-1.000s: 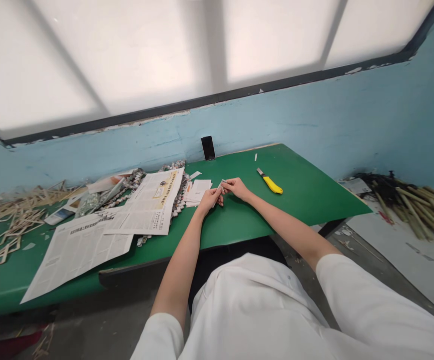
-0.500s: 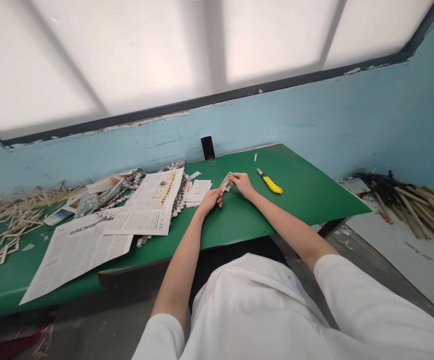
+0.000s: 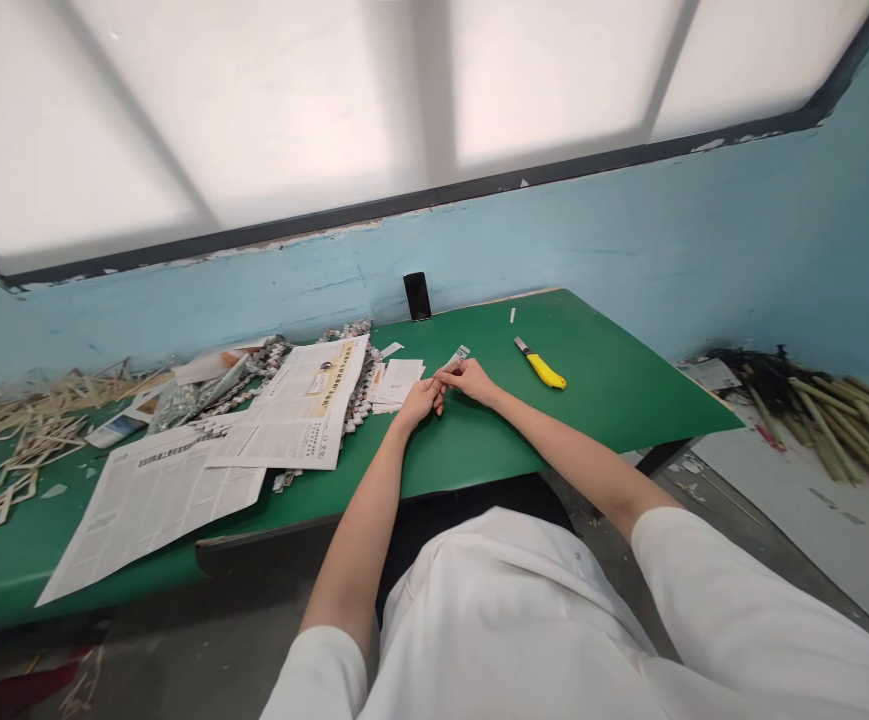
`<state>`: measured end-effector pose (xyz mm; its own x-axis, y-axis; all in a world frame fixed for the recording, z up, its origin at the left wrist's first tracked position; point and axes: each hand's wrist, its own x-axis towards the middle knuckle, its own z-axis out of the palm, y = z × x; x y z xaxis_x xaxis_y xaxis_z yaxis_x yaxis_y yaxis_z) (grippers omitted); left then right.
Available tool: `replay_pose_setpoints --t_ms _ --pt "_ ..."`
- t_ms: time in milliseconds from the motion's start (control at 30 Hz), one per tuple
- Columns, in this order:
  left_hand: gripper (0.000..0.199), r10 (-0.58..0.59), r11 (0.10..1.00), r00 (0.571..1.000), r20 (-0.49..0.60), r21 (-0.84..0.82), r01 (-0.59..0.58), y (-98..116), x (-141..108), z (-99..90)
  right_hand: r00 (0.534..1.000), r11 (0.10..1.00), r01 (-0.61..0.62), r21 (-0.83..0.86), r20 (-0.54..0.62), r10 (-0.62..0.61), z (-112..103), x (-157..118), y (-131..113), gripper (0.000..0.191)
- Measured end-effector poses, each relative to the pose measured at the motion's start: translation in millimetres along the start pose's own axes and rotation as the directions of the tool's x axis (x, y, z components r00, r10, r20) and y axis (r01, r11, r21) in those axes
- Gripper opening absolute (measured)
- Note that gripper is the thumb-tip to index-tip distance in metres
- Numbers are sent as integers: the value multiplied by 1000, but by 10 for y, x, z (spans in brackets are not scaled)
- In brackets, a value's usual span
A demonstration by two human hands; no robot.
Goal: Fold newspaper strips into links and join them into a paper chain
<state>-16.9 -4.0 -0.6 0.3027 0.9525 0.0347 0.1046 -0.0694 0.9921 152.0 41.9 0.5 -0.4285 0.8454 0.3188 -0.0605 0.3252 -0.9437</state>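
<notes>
A narrow strip of printed paper (image 3: 459,355) is pinched between my two hands above the green table. My left hand (image 3: 420,402) is closed on its lower end. Fingers of my right hand (image 3: 473,381) press together on the strip close to the left fingertips, and its far end sticks out beyond them. Just left of my hands lie small cut pieces of white paper (image 3: 402,378). To the right rests a knife with a yellow handle (image 3: 545,370), its blade pointing toward the wall.
Newspaper sheets (image 3: 306,410) cover a chain of folded paper (image 3: 361,400) on the green table (image 3: 614,400). A phone (image 3: 417,296) leans on the wall. Thin wooden strips (image 3: 21,450) lie far left; bamboo poles (image 3: 846,410) lie at right. One paper scrap (image 3: 513,315) sits near the back.
My right hand has moved down and left along the paper strip, close to my left hand. The strip's far end now shows free. My left hand has hardly moved.
</notes>
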Motion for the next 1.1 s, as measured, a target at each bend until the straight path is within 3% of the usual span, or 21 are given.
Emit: replay_pose_setpoints --t_ms 367,767,1000,1100 --pt "51 -4 999 1000 27 33 3 -62 38 2 955 998 7 -61 -295 -24 -315 104 -28 56" --pt "48 -47 992 997 -67 -117 39 40 33 19 955 999 -8 53 -295 23 -326 121 30 47" --pt "47 2 968 967 -254 -242 -66 87 6 -5 965 992 17 122 -260 16 -322 114 61 47" --pt "52 7 955 959 -284 -284 -91 116 -7 -19 974 982 25 186 -228 19 -318 112 59 41"
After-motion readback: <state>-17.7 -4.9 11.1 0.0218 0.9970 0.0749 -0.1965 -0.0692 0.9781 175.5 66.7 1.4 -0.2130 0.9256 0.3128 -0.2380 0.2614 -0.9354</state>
